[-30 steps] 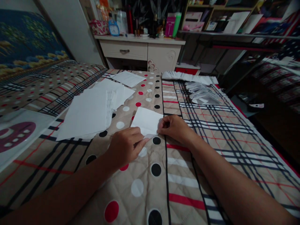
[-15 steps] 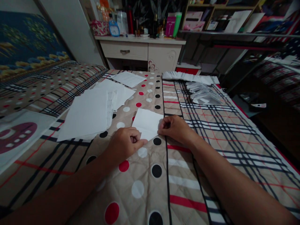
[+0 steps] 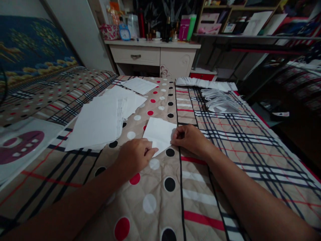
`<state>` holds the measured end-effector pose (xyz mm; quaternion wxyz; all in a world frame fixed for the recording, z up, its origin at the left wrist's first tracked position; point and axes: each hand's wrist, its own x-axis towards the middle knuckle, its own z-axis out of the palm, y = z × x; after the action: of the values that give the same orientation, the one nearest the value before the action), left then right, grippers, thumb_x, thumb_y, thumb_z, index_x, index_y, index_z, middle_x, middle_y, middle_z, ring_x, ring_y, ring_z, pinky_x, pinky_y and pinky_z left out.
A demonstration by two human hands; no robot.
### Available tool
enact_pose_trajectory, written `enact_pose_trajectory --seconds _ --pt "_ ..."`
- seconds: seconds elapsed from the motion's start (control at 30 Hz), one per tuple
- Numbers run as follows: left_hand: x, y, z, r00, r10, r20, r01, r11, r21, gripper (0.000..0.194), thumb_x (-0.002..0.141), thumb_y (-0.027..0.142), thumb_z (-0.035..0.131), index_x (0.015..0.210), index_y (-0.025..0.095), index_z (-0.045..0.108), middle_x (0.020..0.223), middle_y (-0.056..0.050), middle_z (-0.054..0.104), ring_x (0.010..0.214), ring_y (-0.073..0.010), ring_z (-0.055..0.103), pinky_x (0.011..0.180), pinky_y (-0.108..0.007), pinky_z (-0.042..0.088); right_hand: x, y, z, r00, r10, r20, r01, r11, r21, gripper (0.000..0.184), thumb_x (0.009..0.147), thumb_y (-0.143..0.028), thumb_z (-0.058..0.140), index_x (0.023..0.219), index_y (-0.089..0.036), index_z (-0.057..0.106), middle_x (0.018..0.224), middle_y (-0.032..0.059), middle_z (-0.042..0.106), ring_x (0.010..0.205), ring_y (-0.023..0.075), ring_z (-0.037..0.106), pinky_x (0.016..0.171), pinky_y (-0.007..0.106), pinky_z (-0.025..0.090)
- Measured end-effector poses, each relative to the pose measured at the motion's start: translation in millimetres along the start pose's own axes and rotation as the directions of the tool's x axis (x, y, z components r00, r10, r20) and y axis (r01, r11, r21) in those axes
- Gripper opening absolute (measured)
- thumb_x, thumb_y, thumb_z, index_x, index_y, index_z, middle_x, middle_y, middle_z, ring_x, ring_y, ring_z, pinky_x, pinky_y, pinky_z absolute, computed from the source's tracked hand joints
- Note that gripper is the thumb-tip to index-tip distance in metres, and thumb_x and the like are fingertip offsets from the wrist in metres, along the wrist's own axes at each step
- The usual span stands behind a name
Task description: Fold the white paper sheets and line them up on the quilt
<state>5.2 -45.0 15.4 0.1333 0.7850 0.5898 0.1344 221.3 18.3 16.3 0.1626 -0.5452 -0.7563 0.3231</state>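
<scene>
A small white sheet of paper (image 3: 162, 129) lies on the patterned bedspread in front of me, with a crease across it and its near part folded. My left hand (image 3: 136, 152) is closed at the paper's near left edge, thumb and fingers pinching it. On the right side, my right hand (image 3: 188, 138) pinches the near right corner between thumb and curled fingers. Left of the paper, a loose pile of larger white sheets (image 3: 94, 122) is spread out, some with print along the edge.
Farther off lie another paper stack (image 3: 141, 85), a long row of folded white papers (image 3: 205, 83) and a heap of clear plastic sleeves (image 3: 220, 102). A white bag with a purple print (image 3: 22, 145) rests at the left. Behind the bed stands a white dresser (image 3: 135, 57).
The whole view has shifted slightly. My left fingers have straightened a little over the paper's near edge, while my right hand keeps its pinch at the corner.
</scene>
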Motion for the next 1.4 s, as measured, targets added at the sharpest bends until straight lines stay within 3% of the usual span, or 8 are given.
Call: enact_pose_trajectory --seconds 0.2,0.5,0.73,1.4 --pt "2 1 -4.0 0.997 -0.027 0.071 0.023 0.998 0.06 0.041 0.085 0.042 0.059 0.055 0.017 0.047 0.058 0.002 0.046 0.055 -0.0112 0.038 0.058 -0.029 0.021 -2 -3 -1 1.0 0.023 0.003 -0.023 1.0 0.001 0.006 0.067 -0.023 0.072 0.068 -0.019 0.068 0.064 -0.0009 0.066 0.057 0.0113 0.056 0.053 0.022 0.036" --pt "4 -3 3.1 0.997 -0.072 0.008 0.071 0.993 0.094 0.044 0.089 0.045 0.054 0.056 0.017 0.051 0.057 0.001 0.048 0.056 -0.0117 0.039 0.059 -0.03 0.022 0 -2 0 1.0 0.031 -0.004 -0.031 1.0 -0.004 0.007 0.067 -0.023 0.072 0.068 -0.019 0.067 0.063 -0.0013 0.065 0.057 0.0114 0.056 0.052 0.022 0.036" --pt "6 -6 4.4 0.998 0.028 -0.062 -0.022 0.996 0.091 0.041 0.091 0.041 0.053 0.058 0.017 0.054 0.062 0.0 0.052 0.058 -0.0118 0.043 0.06 -0.029 0.026 0 -4 -1 1.0 0.028 -0.002 -0.028 1.0 -0.013 0.006 0.067 -0.023 0.072 0.068 -0.019 0.068 0.064 -0.0012 0.065 0.057 0.0114 0.056 0.053 0.022 0.036" --pt "11 -8 0.9 1.0 -0.018 0.012 0.014 0.963 0.268 0.04 0.09 0.051 0.05 0.066 0.021 0.064 0.072 -0.002 0.065 0.066 -0.0173 0.052 0.058 -0.032 0.023 -1 -6 -2 0.999 0.035 0.003 -0.035 0.999 -0.026 0.006 0.068 -0.023 0.072 0.068 -0.018 0.068 0.064 -0.0009 0.065 0.057 0.0111 0.056 0.053 0.022 0.036"
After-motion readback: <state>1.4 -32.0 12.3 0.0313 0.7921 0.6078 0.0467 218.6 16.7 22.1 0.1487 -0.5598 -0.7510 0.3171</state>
